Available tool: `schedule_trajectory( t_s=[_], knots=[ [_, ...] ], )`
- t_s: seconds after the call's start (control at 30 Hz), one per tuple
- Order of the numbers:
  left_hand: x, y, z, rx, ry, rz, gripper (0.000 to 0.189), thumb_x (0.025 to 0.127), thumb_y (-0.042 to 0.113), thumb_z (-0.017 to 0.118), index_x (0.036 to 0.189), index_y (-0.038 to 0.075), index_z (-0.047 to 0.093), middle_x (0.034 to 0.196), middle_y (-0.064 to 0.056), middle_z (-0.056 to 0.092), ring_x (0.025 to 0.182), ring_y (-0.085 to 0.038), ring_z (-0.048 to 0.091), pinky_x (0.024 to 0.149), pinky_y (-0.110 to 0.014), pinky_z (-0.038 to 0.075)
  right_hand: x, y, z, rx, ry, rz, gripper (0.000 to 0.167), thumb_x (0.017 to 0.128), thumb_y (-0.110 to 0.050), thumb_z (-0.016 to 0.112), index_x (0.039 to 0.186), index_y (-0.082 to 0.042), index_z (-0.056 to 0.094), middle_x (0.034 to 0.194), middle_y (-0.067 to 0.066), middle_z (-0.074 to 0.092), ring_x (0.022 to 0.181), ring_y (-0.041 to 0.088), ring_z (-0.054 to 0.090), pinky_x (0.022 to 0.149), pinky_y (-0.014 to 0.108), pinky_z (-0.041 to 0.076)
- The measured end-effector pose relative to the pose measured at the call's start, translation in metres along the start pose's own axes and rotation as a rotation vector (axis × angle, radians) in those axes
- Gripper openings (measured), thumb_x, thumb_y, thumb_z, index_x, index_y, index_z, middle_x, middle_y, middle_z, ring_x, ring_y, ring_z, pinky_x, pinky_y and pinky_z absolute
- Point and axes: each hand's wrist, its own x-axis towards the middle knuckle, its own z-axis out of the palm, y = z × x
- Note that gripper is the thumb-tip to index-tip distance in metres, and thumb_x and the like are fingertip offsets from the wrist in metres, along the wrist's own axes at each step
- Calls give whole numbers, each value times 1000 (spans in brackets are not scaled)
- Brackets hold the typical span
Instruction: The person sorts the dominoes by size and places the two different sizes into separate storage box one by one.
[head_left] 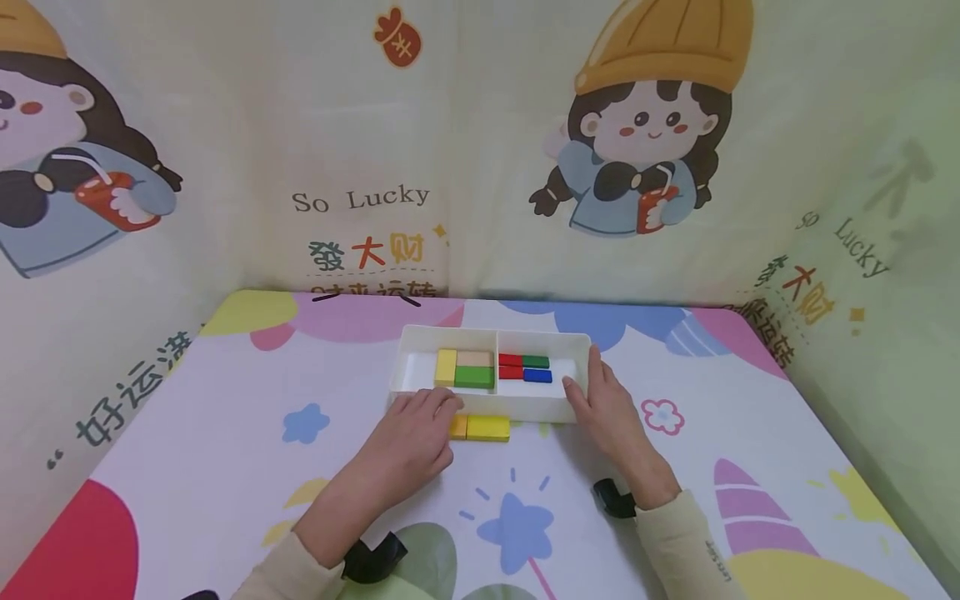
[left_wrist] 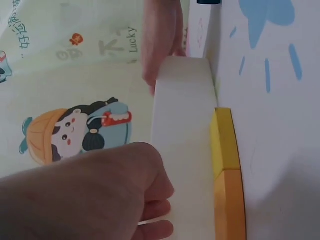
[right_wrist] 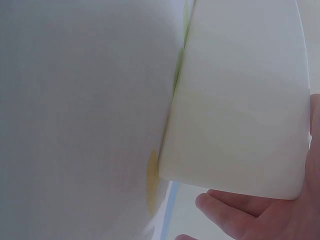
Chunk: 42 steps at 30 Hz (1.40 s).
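Note:
A white two-compartment box [head_left: 543,408] stands on the table in the head view. My right hand [head_left: 611,417] grips its right end, thumb at the rim and fingers along the outside; the right wrist view shows these fingers [right_wrist: 230,215] beside the end wall. My left hand [head_left: 408,437] holds the near wall at the left, its fingers curled, some tips hidden. The left compartment holds a yellow block [head_left: 446,368], a tan block [head_left: 475,359] and a green block [head_left: 474,377]. Smaller red, green and blue blocks [head_left: 537,376] lie in the right one.
Against the outside of the box's near wall lie a yellow block [head_left: 488,428] and an orange block [left_wrist: 230,205], end to end. A printed cloth covers the table [head_left: 570,517]. Patterned curtains [head_left: 495,250] stand behind and at both sides.

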Motion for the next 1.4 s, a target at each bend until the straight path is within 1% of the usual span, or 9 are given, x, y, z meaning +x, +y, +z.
schedule_trajectory(
  t_s=[0.2,0.43,0.7,0.83,0.97,1.17,1.27,1.33,1.4],
  knots=[
    [-5,7,2,-19,-84,-46,53,88,21,63,138,7,51,139,-9,54,128,-25,50,105,-47,42,-2,0,1,1,-14,13,78,104,-40,41,157,4,4,156,33,26,138,52,38,112,61,34],
    [-10,10,4,0,-58,-43,55,87,18,66,138,5,51,136,-11,54,123,-26,51,102,-46,44,-1,1,1,1,-10,18,78,104,-39,41,157,3,2,157,32,25,138,51,38,112,61,34],
    [-13,10,5,11,-114,-79,57,90,22,70,140,5,50,135,-11,53,123,-26,51,101,-45,44,-2,0,1,8,-16,7,79,104,-40,41,158,2,2,158,31,25,140,50,37,112,61,34],
    [-11,11,7,47,-104,-95,53,91,22,70,138,6,53,132,-10,53,121,-25,50,99,-44,45,0,-3,-1,-2,-7,0,78,104,-40,41,157,3,3,157,32,26,138,51,38,112,61,34],
    [-9,12,12,70,-84,-106,46,94,20,66,136,6,54,129,-9,53,116,-25,50,92,-41,47,1,-4,-2,-6,-17,14,78,104,-40,40,157,3,2,157,32,25,139,51,38,112,61,34],
    [-9,13,17,124,-6,-85,44,89,19,72,128,5,56,120,-8,56,106,-23,50,79,-37,50,0,-3,1,-8,-25,16,78,104,-40,40,157,3,2,157,32,25,139,51,38,112,61,34],
    [-9,12,20,136,28,-64,37,87,17,72,119,5,58,113,-8,56,101,-23,49,75,-36,49,0,-3,1,-11,-17,12,78,104,-40,40,157,4,2,156,33,26,138,51,39,112,62,34],
    [-8,11,20,133,24,-43,31,87,16,71,112,4,59,108,-9,55,100,-23,47,70,-34,50,-1,-3,1,-9,-17,14,78,104,-40,39,157,3,2,156,32,26,138,51,39,112,62,34],
    [-8,10,19,106,-4,-28,27,86,15,70,108,4,60,106,-9,54,100,-23,46,69,-32,51,-1,-4,0,-3,-19,17,78,104,-41,39,157,3,2,157,32,25,138,51,38,112,62,34]
  ],
)
